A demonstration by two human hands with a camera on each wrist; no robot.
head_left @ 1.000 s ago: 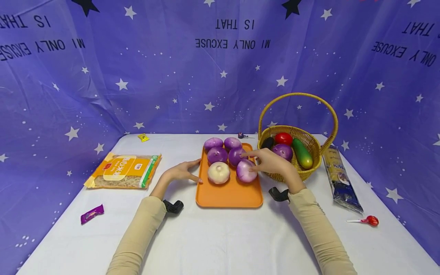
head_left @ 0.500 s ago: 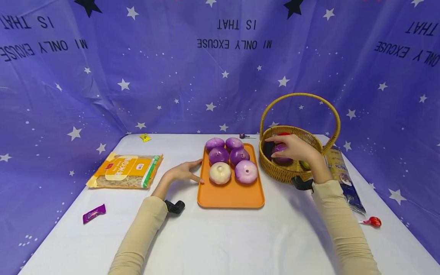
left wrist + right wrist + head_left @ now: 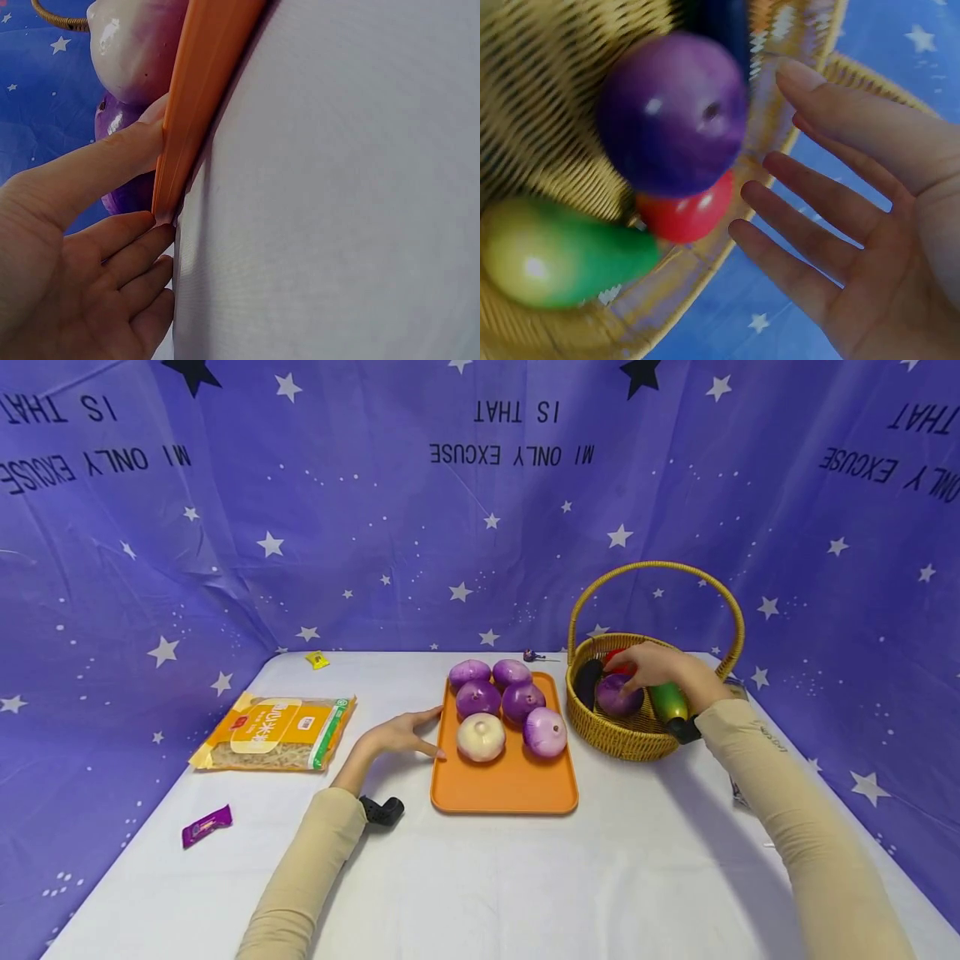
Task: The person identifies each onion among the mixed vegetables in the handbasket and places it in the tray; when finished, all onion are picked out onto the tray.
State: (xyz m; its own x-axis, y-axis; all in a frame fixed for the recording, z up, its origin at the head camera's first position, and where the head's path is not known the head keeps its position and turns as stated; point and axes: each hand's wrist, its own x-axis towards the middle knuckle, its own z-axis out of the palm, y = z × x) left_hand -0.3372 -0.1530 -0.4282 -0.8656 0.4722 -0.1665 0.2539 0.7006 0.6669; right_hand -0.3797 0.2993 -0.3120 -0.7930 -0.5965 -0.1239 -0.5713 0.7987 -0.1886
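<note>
My left hand (image 3: 401, 735) rests at the left edge of an orange tray (image 3: 502, 793). In the left wrist view its thumb (image 3: 112, 157) lies over the rim and its relaxed fingertips touch the outer side. On the tray are a whitish onion (image 3: 481, 737), a pale purple onion (image 3: 545, 732) and several darker purple onions (image 3: 477, 699). Over a wicker basket (image 3: 630, 745) reaches my right hand (image 3: 652, 664). Its fingers are spread, with a gap to the purple onion (image 3: 671, 116) in the right wrist view. A tomato-like red thing (image 3: 690, 210) lies beside that onion.
The basket also bears a green, yellow-ended vegetable (image 3: 669, 702) and a dark one (image 3: 588, 683), under a tall handle (image 3: 656, 564). At left lie a noodle bag (image 3: 273, 733) and a purple-wrapped sweet (image 3: 207, 826). Behind are a yellow sweet (image 3: 317, 660) and a small lollipop (image 3: 534, 656).
My right hand has let go of the pale purple onion on the tray and moved right, over the basket. That onion has tipped slightly to the right. My left hand stays at the tray's edge.
</note>
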